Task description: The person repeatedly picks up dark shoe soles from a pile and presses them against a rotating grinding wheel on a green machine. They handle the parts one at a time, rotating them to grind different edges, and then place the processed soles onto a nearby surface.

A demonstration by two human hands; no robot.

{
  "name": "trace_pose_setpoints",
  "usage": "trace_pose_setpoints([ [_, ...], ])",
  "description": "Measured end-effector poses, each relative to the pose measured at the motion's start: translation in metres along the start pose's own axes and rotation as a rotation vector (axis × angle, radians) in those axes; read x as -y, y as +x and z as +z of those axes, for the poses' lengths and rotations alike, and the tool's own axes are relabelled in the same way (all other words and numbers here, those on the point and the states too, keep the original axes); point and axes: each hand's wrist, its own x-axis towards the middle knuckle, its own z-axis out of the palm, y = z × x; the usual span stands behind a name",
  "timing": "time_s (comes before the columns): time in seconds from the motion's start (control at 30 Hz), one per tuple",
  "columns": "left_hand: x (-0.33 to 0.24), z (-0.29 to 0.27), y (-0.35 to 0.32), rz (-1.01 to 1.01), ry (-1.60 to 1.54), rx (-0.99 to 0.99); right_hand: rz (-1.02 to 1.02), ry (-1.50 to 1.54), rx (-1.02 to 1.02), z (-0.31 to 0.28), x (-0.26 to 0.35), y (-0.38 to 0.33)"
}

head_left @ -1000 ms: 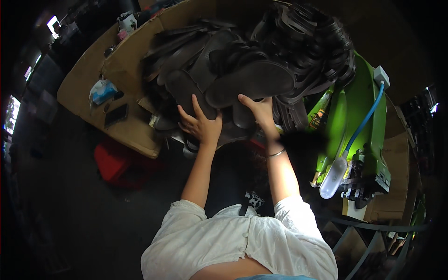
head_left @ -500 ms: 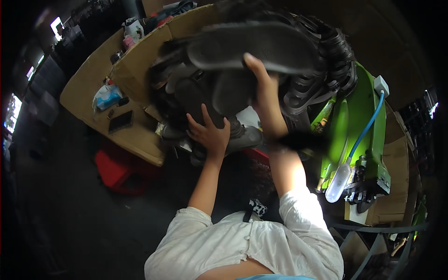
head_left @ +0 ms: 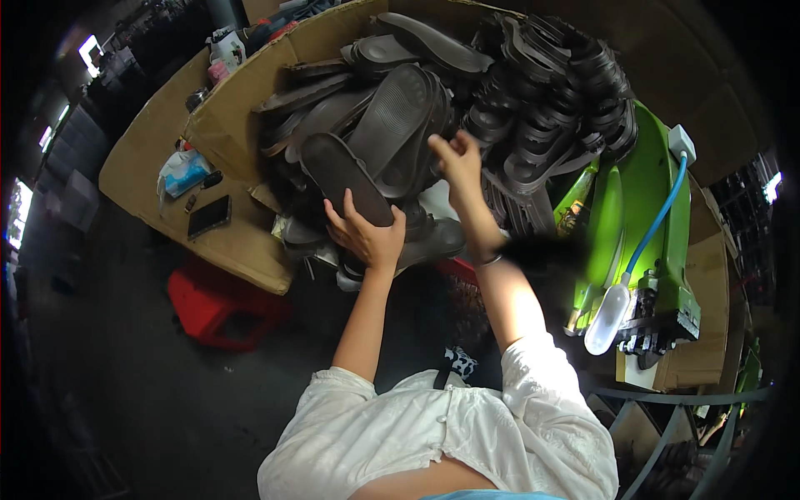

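Note:
My left hand (head_left: 371,240) grips the near end of a dark brown shoe sole (head_left: 343,177), thumb on one side and fingers on the other. The sole lies tilted against the heap. To its right, my right hand (head_left: 460,165) is raised beside the heap with fingers apart and slightly bent, nothing seen in them. A wider ridged sole (head_left: 398,104) rests just beyond the held one. Another sole (head_left: 437,43) lies across the far top of the heap. Stacked dark strap-like shoe parts (head_left: 542,142) stand to the right of my right hand.
A green machine (head_left: 642,192) with a blue-corded lamp (head_left: 607,321) stands at the right. Cardboard (head_left: 137,158) borders the heap at left, bearing a phone (head_left: 209,217) and a blue-and-white packet (head_left: 183,172). A red stool (head_left: 212,304) sits on the floor below.
A large sole that my right hand held over the heap is out of that hand now. The right hand has drawn lower and its fingers have parted. My left hand has barely moved.

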Motion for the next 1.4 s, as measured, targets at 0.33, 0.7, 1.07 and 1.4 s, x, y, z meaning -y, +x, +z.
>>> trace_pose_setpoints([
  [0.33, 0.025, 0.008, -0.008, 0.047, -0.458, -0.117, -0.015, -0.436, -0.099, 0.06, 0.021, -0.016],
  [0.7, 0.034, 0.002, -0.008, -0.035, -0.756, -0.162, -0.5, 0.246, 0.012, 0.06, 0.103, -0.014],
  [1.07, 0.035, 0.005, -0.008, -0.072, -0.884, -0.219, -0.479, 0.027, 0.225, 0.018, 0.057, -0.044],
  [1.4, 0.057, -0.01, -0.029, -0.304, -1.132, -0.191, 0.108, -0.254, 0.283, -0.171, -0.072, -0.185],
])
